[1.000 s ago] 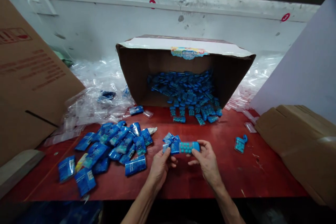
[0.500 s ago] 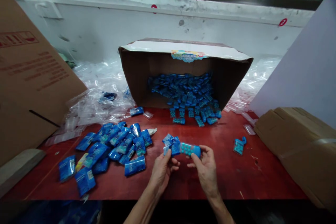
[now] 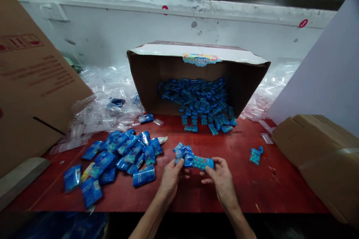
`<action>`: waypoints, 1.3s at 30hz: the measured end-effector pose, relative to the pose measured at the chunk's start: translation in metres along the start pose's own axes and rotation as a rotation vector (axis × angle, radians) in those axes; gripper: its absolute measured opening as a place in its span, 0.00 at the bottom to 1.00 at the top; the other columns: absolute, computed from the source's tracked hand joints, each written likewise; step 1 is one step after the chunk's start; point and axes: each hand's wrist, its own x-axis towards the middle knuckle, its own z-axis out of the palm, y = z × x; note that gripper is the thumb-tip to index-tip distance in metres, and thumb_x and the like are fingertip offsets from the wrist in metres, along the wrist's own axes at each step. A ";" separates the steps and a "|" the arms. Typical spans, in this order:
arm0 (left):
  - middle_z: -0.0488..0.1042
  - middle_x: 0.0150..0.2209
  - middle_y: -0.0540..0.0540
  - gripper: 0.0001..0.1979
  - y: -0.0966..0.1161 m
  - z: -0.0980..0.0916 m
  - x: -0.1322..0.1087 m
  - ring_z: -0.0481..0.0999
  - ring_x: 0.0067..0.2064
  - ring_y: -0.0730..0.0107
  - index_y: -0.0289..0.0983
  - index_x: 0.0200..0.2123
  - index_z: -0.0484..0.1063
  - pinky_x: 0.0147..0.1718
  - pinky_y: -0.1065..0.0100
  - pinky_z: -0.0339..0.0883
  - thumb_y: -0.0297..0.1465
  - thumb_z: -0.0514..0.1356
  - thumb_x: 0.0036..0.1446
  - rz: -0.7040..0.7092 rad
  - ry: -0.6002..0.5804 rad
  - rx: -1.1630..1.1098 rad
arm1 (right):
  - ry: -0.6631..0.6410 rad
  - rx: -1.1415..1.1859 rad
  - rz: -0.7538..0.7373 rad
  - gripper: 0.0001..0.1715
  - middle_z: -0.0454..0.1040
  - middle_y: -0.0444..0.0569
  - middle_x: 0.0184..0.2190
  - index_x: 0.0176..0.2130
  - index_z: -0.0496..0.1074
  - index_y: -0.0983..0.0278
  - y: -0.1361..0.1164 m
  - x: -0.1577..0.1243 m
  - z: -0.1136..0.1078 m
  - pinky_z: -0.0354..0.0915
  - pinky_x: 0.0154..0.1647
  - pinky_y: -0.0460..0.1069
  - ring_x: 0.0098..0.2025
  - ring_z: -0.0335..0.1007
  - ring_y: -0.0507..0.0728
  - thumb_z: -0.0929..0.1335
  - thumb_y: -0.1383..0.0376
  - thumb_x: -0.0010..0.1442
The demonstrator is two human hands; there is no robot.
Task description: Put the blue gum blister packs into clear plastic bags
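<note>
My left hand (image 3: 171, 178) pinches a small stack of blue packets (image 3: 181, 152) just above the red table (image 3: 196, 194). My right hand (image 3: 221, 180) grips a blue blister strip (image 3: 202, 163) by its right end, its left end touching the packets. The two hands are close together near the table's front edge. A pile of filled blue packets (image 3: 120, 157) lies to the left of my left hand.
A tipped cardboard box (image 3: 196, 67) at the back spills several blue strips (image 3: 207, 121) onto the table. Clear plastic bags (image 3: 103, 101) heap at the back left. A large carton (image 3: 30, 82) stands left, another box (image 3: 322, 157) right. A lone blue piece (image 3: 255, 154) lies right.
The strip has slid further left toward the packets in my left hand, and both hands have drawn slightly closer together. The rest has not moved.
</note>
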 end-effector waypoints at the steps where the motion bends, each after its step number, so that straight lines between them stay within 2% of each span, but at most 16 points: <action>1: 0.70 0.15 0.50 0.16 0.000 0.000 0.000 0.69 0.19 0.73 0.33 0.27 0.65 0.18 0.73 0.64 0.38 0.63 0.38 -0.002 -0.010 0.001 | -0.001 -0.007 -0.016 0.26 0.69 0.42 0.29 0.37 0.54 0.62 -0.001 0.000 0.000 0.68 0.17 0.45 0.24 0.71 0.53 0.71 0.60 0.44; 12: 0.70 0.15 0.50 0.16 0.004 -0.001 -0.002 0.69 0.19 0.74 0.33 0.28 0.65 0.19 0.73 0.64 0.39 0.62 0.40 -0.019 -0.022 -0.013 | 0.038 -0.054 -0.085 0.25 0.69 0.42 0.30 0.38 0.55 0.61 0.003 -0.005 0.004 0.69 0.19 0.46 0.27 0.72 0.54 0.70 0.59 0.44; 22: 0.70 0.16 0.51 0.16 0.000 -0.002 -0.001 0.71 0.20 0.70 0.34 0.27 0.65 0.19 0.72 0.63 0.38 0.63 0.38 0.042 -0.005 -0.053 | 0.022 -0.041 0.011 0.26 0.69 0.42 0.28 0.36 0.54 0.62 -0.001 -0.006 0.007 0.69 0.17 0.46 0.25 0.72 0.55 0.71 0.57 0.43; 25: 0.70 0.15 0.51 0.16 0.002 -0.001 -0.002 0.71 0.20 0.70 0.34 0.27 0.66 0.20 0.72 0.63 0.39 0.63 0.37 0.036 -0.007 -0.046 | 0.023 -0.062 -0.012 0.25 0.69 0.43 0.29 0.37 0.55 0.62 -0.001 -0.006 0.006 0.68 0.18 0.47 0.25 0.72 0.55 0.70 0.58 0.44; 28: 0.70 0.15 0.51 0.17 0.005 0.000 -0.003 0.70 0.19 0.71 0.34 0.27 0.66 0.20 0.72 0.63 0.40 0.64 0.37 0.021 0.002 -0.033 | 0.047 -0.156 -0.102 0.22 0.69 0.44 0.30 0.38 0.58 0.62 0.004 -0.010 0.004 0.69 0.22 0.47 0.27 0.71 0.54 0.70 0.60 0.45; 31: 0.69 0.15 0.51 0.16 0.004 0.000 -0.003 0.69 0.18 0.74 0.34 0.26 0.65 0.20 0.73 0.63 0.39 0.63 0.38 -0.002 0.028 -0.043 | 0.057 -0.298 -0.219 0.19 0.69 0.46 0.34 0.39 0.61 0.62 0.013 -0.015 0.001 0.69 0.33 0.49 0.32 0.70 0.54 0.69 0.62 0.48; 34: 0.70 0.18 0.50 0.14 0.001 -0.002 -0.003 0.68 0.20 0.76 0.33 0.27 0.66 0.21 0.74 0.63 0.38 0.61 0.41 -0.005 0.019 -0.057 | 0.084 -0.343 -0.270 0.19 0.69 0.47 0.37 0.40 0.61 0.61 0.019 -0.016 -0.002 0.67 0.38 0.51 0.35 0.70 0.55 0.69 0.63 0.48; 36: 0.71 0.19 0.50 0.14 -0.001 -0.003 -0.002 0.68 0.20 0.76 0.33 0.28 0.66 0.20 0.73 0.64 0.38 0.61 0.42 0.015 0.023 -0.043 | 0.078 -0.294 -0.228 0.20 0.69 0.46 0.34 0.40 0.60 0.61 0.019 -0.014 -0.003 0.68 0.34 0.50 0.32 0.71 0.55 0.69 0.61 0.47; 39: 0.71 0.20 0.50 0.16 -0.002 -0.004 -0.002 0.69 0.20 0.74 0.33 0.28 0.67 0.20 0.72 0.64 0.38 0.63 0.38 0.045 0.061 -0.009 | 0.001 -0.157 -0.064 0.22 0.69 0.42 0.27 0.37 0.57 0.62 0.012 -0.007 -0.004 0.69 0.23 0.49 0.23 0.70 0.53 0.70 0.59 0.46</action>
